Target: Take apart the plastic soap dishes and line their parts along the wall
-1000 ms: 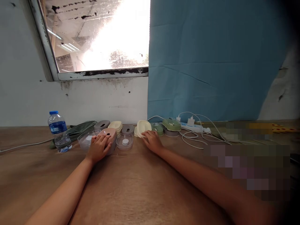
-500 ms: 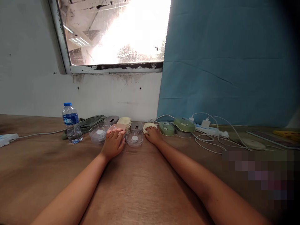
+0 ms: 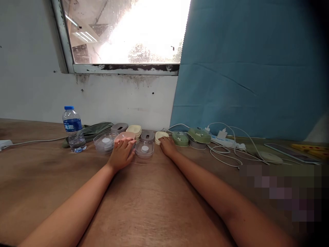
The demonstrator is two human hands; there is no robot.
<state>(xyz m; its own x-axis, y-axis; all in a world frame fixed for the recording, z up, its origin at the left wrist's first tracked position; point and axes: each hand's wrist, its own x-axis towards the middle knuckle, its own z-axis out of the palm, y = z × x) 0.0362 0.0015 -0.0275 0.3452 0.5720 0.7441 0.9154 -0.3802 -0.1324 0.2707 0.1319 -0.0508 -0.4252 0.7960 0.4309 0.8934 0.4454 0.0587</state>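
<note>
My left hand (image 3: 121,153) lies over a pink container (image 3: 125,135), its fingers stretched out and resting on the near side. My right hand (image 3: 168,146) has its fingertips on the edge of a cream container (image 3: 161,134); the fingers lie loosely and do not wrap round it. Between my hands stands a clear plastic tray (image 3: 144,154) with a white disc inside, and a grey-brown container (image 3: 147,134) is just behind it. Left of my left hand are stacked clear trays (image 3: 106,145). Cream lids (image 3: 134,129) are piled behind the pink container.
On the left stands a water bottle (image 3: 74,133) in front of a dark green bag (image 3: 96,130). Green containers (image 3: 180,138) sit right of my right hand. Farther right are a power strip (image 3: 223,140), white cables (image 3: 223,161) and a tablet (image 3: 290,153).
The view has tilted and shifted slightly, so everything sits a little higher and further left. Both hands stay on the same containers.
</note>
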